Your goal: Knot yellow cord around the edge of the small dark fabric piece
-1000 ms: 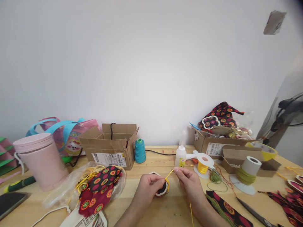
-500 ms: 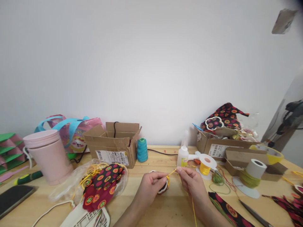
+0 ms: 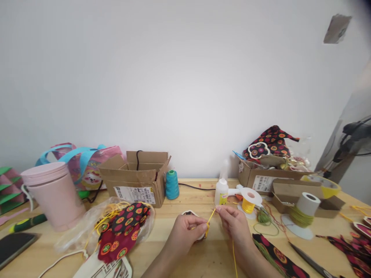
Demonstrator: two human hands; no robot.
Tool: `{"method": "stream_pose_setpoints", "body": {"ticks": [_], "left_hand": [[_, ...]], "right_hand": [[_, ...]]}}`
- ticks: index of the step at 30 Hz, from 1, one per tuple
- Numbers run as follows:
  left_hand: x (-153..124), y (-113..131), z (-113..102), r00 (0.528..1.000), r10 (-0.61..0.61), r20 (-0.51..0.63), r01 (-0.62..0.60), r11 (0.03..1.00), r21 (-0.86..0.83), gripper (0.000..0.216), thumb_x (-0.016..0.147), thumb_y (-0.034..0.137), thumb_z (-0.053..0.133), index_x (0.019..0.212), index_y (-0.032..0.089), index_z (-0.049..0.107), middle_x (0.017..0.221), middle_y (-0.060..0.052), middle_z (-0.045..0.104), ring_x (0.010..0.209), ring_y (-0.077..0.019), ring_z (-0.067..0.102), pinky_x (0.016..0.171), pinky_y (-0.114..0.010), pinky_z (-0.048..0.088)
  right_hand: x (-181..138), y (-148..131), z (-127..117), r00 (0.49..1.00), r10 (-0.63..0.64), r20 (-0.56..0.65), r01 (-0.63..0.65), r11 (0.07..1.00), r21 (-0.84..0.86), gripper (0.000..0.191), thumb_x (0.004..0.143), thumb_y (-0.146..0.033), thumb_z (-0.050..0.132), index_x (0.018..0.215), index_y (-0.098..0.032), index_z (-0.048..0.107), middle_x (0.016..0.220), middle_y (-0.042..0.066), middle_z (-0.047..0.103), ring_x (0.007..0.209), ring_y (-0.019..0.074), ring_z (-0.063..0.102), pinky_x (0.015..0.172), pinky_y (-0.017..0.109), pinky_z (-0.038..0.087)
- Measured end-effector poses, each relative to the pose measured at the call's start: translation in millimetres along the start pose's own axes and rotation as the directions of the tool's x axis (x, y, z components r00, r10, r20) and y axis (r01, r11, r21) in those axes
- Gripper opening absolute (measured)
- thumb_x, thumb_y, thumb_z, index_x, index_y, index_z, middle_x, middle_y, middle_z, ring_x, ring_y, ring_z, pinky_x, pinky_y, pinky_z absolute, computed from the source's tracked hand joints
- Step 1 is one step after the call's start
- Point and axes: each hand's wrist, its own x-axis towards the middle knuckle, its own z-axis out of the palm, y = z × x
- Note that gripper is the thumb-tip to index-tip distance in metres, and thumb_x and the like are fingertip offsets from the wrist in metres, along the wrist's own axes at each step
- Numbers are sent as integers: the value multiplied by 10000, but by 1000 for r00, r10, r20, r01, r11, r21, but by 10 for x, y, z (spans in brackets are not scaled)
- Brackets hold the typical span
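My left hand [image 3: 189,229] is closed on a small dark ornament with a pale scalloped rim [image 3: 190,212], largely hidden behind the fingers. A yellow cord [image 3: 211,217] is looped at the ornament's right edge, by my left fingertips. From there it runs taut, up and to the right, to my right hand [image 3: 232,220], which pinches it between thumb and forefinger. The cord's loose length hangs below my right palm towards the table's front edge. Just behind my right hand stands a white glue bottle [image 3: 222,192].
A teal thread cone [image 3: 172,185] and an open cardboard box [image 3: 133,177] stand at the back. Patterned fabric [image 3: 124,231] lies on the left. On the right are a yellow cord spool [image 3: 248,206], a green cord spool [image 3: 301,215] and scissors [image 3: 308,258].
The yellow cord between my hands now rises more steeply, and my left fingers have shifted slightly over the ornament. The whole view has moved a little, with things appearing further left.
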Motion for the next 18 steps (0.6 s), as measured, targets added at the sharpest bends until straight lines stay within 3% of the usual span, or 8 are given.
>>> {"method": "stream_pose_setpoints", "body": {"ticks": [4, 8, 11, 13, 15, 18], "left_hand": [[-7, -11, -24, 999, -8, 40, 10, 999, -49, 269, 564, 332, 656, 732, 126, 700, 564, -31, 652, 500, -115, 516, 522, -226, 369], [-1, -17, -41, 1000, 7, 12, -7, 1000, -21, 263, 577, 348, 640, 678, 111, 696, 500, -8, 607, 447, -92, 454, 465, -205, 310], [4, -8, -45, 999, 18, 28, -18, 1000, -1, 289, 595, 365, 619, 697, 104, 694, 450, 16, 549, 418, -79, 388, 436, -200, 246], [5, 2, -46, 999, 20, 44, -20, 1000, -2, 297, 590, 363, 623, 709, 101, 696, 436, 26, 521, 414, -75, 365, 436, -199, 231], [4, 11, -44, 999, 13, 48, -13, 1000, -7, 296, 582, 357, 630, 703, 96, 696, 426, 34, 496, 408, -68, 344, 432, -198, 220], [6, 17, -37, 998, 5, 57, -5, 1000, -6, 290, 593, 351, 621, 692, 88, 694, 417, 45, 458, 402, -57, 305, 421, -194, 193]], "right_hand": [[21, 25, -13, 999, -9, 39, 11, 999, -51, 287, 524, -403, 645, 556, -125, 583, 309, -115, 240, 308, 27, 145, 329, 171, 88], [-21, 25, 17, 979, -156, 131, 180, 963, -200, 263, 591, -376, 622, 702, -138, 630, 463, -32, 497, 397, 79, 393, 365, 177, 280], [-55, 35, 35, 926, -259, 276, 350, 862, -367, 225, 646, -347, 591, 747, -157, 656, 663, 37, 610, 607, 158, 523, 529, 232, 398], [-57, 54, 28, 888, -291, 356, 441, 758, -480, 215, 702, -333, 538, 697, -163, 670, 634, 37, 606, 613, 166, 521, 561, 247, 395], [-45, 77, 9, 869, -315, 382, 488, 669, -560, 251, 731, -323, 502, 637, -160, 668, 559, 20, 569, 557, 151, 495, 530, 237, 374], [-20, 108, -18, 870, -340, 358, 494, 623, -607, 275, 733, -319, 495, 583, -140, 640, 526, 4, 527, 520, 132, 464, 490, 218, 346]]}}
